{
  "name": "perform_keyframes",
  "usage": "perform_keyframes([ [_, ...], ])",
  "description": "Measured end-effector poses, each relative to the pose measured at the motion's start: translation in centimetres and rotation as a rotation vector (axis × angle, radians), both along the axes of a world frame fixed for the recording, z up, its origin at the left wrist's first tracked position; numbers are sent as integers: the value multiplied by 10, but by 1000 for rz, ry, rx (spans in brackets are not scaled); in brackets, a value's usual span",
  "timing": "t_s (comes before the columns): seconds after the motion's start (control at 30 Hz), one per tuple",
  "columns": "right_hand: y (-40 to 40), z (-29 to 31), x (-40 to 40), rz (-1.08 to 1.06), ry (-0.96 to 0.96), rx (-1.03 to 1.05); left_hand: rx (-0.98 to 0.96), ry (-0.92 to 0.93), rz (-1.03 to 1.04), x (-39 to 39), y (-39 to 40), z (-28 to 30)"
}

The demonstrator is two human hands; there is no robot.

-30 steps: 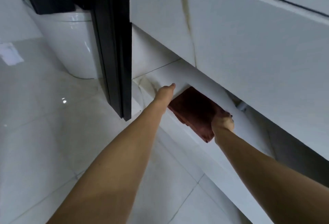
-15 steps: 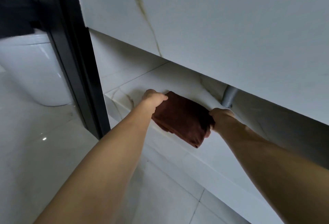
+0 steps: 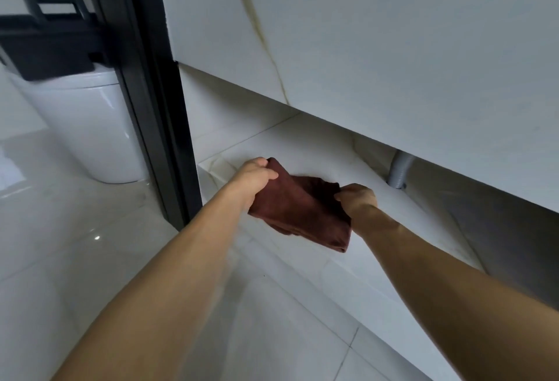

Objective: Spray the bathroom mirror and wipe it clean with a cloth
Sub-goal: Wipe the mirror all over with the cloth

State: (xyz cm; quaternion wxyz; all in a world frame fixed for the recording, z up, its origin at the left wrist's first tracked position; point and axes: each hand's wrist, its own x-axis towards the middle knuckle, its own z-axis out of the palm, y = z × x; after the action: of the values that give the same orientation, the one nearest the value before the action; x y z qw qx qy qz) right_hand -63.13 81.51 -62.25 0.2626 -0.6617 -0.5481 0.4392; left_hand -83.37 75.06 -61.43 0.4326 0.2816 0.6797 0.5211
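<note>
A dark red folded cloth (image 3: 302, 211) hangs between both hands just above a low white marble ledge (image 3: 302, 150) under the vanity. My left hand (image 3: 254, 178) grips the cloth's far left corner. My right hand (image 3: 357, 199) grips its right edge. The cloth's near corner droops toward the floor. No mirror and no spray bottle are in view.
The white marble vanity front (image 3: 363, 48) overhangs the ledge. A grey drain pipe (image 3: 399, 172) comes down at the right. A black door frame (image 3: 151, 93) stands to the left, with a white toilet (image 3: 87, 126) and a black holder (image 3: 48, 48) behind it. Glossy floor tiles (image 3: 75, 244) lie below.
Both hands have closed on the cloth and raised it off the ledge toward me. The view has tilted, showing more of the toilet side.
</note>
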Motion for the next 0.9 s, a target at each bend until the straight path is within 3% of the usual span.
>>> perform_keyframes([
  [0.23,-52,13,-64,144,331,-101,124,20,123,-46,-87,49],
  [0.4,-114,74,-115,251,479,-337,123,77,202,-67,-165,148],
  [0.57,-153,201,-147,384,476,-500,84,223,118,-80,-215,297],
  [0.7,-153,334,-155,544,299,-383,102,342,-3,-86,-215,448],
  [0.9,-110,578,-146,885,650,-148,177,457,-190,-91,-181,657],
])
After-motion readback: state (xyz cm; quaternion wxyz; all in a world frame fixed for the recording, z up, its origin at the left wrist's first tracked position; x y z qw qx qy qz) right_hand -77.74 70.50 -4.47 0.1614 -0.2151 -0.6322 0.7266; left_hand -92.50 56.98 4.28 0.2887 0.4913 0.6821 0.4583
